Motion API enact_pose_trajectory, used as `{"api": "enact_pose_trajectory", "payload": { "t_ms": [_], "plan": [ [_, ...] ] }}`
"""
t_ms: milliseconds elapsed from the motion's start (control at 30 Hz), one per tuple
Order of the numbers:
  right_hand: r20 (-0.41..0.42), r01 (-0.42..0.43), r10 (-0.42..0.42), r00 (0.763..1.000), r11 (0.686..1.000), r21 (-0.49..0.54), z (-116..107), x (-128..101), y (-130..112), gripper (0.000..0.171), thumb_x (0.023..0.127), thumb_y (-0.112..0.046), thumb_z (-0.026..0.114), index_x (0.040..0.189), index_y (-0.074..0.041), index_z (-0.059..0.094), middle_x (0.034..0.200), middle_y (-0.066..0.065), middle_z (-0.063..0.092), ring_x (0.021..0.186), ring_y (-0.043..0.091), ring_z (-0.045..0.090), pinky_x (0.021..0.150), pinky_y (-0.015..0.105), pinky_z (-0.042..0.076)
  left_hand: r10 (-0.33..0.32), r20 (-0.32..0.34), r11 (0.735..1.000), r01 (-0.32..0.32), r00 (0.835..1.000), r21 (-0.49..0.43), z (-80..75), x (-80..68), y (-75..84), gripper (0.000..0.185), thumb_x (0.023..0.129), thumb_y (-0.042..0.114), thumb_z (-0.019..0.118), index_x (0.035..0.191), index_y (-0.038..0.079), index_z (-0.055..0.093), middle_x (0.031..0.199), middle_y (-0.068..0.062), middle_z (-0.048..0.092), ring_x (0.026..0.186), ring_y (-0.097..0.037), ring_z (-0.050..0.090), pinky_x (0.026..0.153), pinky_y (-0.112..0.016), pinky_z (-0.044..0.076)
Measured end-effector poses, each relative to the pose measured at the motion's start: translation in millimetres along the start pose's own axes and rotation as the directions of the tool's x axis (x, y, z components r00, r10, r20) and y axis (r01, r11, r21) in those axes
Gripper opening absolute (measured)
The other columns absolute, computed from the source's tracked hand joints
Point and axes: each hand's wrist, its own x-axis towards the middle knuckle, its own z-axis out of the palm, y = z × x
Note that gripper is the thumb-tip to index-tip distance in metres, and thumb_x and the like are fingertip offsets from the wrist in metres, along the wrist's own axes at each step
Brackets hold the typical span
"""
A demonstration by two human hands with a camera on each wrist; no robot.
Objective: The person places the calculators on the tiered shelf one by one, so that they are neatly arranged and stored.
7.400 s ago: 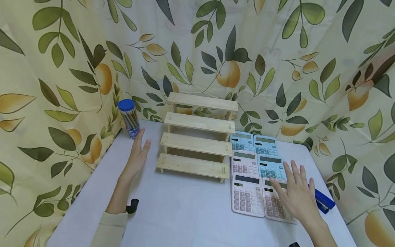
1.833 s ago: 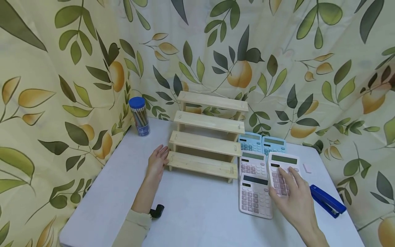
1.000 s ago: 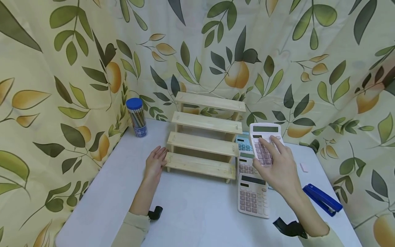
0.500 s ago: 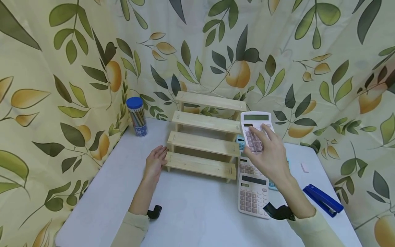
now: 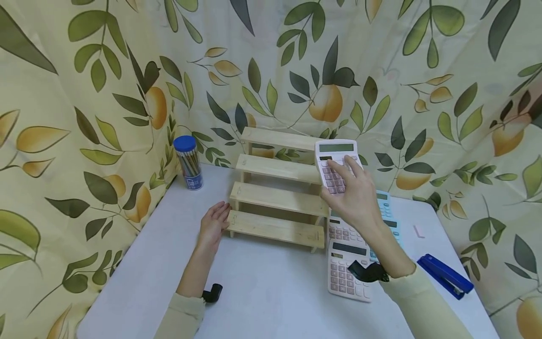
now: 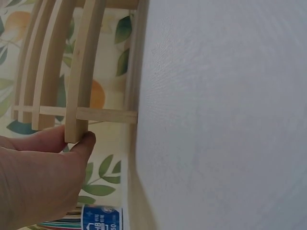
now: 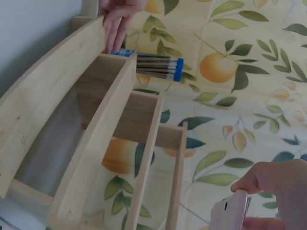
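Note:
In the head view my right hand (image 5: 355,195) holds a pink calculator (image 5: 336,148) raised at the right end of the wooden four-step display rack (image 5: 275,228), overlapping its upper steps. The right wrist view shows thumb and fingers on opposite faces of that calculator (image 7: 228,211), seen edge-on. My left hand (image 5: 213,226) is at the rack's left end. In the left wrist view, its thumb and fingers pinch the end of the lowest step (image 6: 76,127). Two more pink calculators (image 5: 353,282) lie right of the rack, with blue calculators (image 5: 383,203) behind, partly hidden by my right arm.
A blue-lidded tub of pencils (image 5: 189,165) stands at the back left of the white table (image 5: 262,292). On the right lie a blue stapler (image 5: 444,275) and a small pink block (image 5: 419,230). A leaf-patterned curtain (image 5: 271,70) hangs behind.
My right hand has picked up a pink calculator from the group, lifted it and carried it left toward the rack's upper steps. My left hand came to the rack's left end and stays there.

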Motion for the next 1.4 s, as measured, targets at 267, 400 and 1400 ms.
{"api": "enact_pose_trajectory", "payload": {
  "t_ms": [267, 400, 1400],
  "plan": [
    [0.032, -0.011, 0.012, 0.999, 1.0, -0.007, 9, 16, -11, 0.064, 0.086, -0.03, 0.076, 0.147, -0.018, 0.061, 0.164, 0.021, 0.037, 0.138, 0.058, 0.039, 0.107, 0.078, 0.035, 0.019, 0.0, 1.0, -0.019, 1.0, -0.017, -2.2, -0.1, -1.0, 0.079, 0.083, -0.032, 0.038, 0.157, -0.008, 0.029, 0.162, -0.027, 0.036, 0.152, -0.036, 0.036, 0.117, -0.034, 0.044],
    [0.034, -0.01, 0.01, 0.999, 1.0, -0.007, 13, 21, -14, 0.064, 0.085, -0.029, 0.077, 0.146, -0.017, 0.061, 0.163, 0.022, 0.037, 0.138, 0.059, 0.039, 0.108, 0.078, 0.033, 0.017, 0.0, 1.0, -0.017, 1.0, -0.007, -2.6, -0.9, -1.4, 0.079, 0.083, -0.031, 0.038, 0.158, -0.008, 0.027, 0.162, -0.026, 0.037, 0.152, -0.035, 0.037, 0.116, -0.034, 0.045],
    [0.076, -0.019, 0.018, 0.997, 1.0, 0.012, 44, 72, -54, 0.068, 0.082, -0.038, 0.075, 0.146, -0.02, 0.062, 0.163, 0.018, 0.038, 0.129, 0.056, 0.045, 0.103, 0.069, 0.04, 0.034, 0.002, 0.999, -0.033, 0.999, -0.028, 2.7, -2.5, -1.8, 0.077, 0.084, -0.031, 0.036, 0.157, -0.009, 0.026, 0.162, -0.029, 0.036, 0.152, -0.039, 0.034, 0.124, -0.042, 0.034]
  ]
}}
